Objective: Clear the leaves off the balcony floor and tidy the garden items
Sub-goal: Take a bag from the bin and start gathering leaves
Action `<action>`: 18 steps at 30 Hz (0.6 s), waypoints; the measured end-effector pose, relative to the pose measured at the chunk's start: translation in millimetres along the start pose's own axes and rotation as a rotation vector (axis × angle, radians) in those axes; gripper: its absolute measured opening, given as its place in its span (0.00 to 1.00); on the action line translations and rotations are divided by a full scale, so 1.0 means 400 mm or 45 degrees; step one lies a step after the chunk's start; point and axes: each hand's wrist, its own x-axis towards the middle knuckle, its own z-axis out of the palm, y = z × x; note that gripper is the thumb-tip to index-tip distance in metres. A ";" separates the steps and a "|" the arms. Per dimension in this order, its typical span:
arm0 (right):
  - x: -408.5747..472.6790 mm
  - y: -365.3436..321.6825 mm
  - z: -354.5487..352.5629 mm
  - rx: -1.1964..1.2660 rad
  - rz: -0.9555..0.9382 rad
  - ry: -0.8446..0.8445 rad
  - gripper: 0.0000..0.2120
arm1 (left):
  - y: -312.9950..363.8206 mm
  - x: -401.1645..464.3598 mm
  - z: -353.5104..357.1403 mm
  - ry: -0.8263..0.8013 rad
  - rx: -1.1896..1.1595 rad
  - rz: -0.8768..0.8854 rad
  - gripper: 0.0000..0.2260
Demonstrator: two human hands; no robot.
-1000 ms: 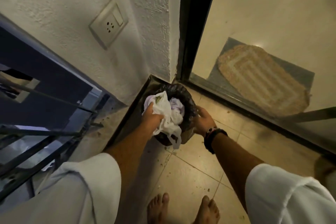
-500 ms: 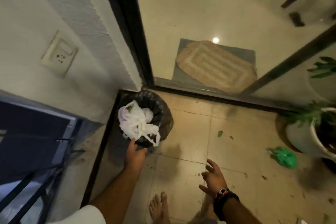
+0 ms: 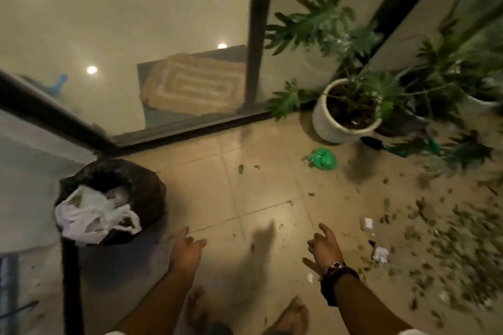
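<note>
both hands now off the bin (image 3: 147, 185), left hand (image 3: 187, 250) and right hand (image 3: 325, 249) loose and empty

A home balcony — tiled floor (image 3: 261, 171), potted plant (image 3: 345, 109), glass door (image 3: 136, 35), doormat (image 3: 193, 87) inside

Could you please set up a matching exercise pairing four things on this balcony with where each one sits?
Things:
1. white bag
2. green bag
3. mat
4. leaf litter

Places:
A. behind the glass, indoors
B. spread over the tiles on the right
C. in the black bin
D. on the tiles near the white pot

Pairs: 1-C, 2-D, 3-A, 4-B
</note>
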 end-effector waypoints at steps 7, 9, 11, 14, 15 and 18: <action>0.034 -0.076 -0.256 0.332 0.021 0.128 0.28 | 0.113 -0.156 0.313 -0.230 0.199 0.060 0.30; 0.046 -0.098 -0.306 0.449 0.052 0.153 0.28 | 0.137 -0.175 0.390 -0.298 0.258 0.078 0.30; 0.087 -0.110 -0.359 0.508 0.051 0.172 0.28 | 0.153 -0.183 0.482 -0.356 0.347 0.108 0.29; 0.163 -0.124 -0.419 0.531 0.042 0.171 0.27 | 0.171 -0.174 0.597 -0.448 0.470 0.148 0.30; 0.187 -0.129 -0.437 0.512 0.031 0.126 0.27 | 0.177 -0.166 0.633 -0.467 0.517 0.164 0.30; 0.240 -0.129 -0.485 0.556 0.062 0.202 0.24 | 0.208 -0.130 0.742 -0.482 0.650 0.191 0.30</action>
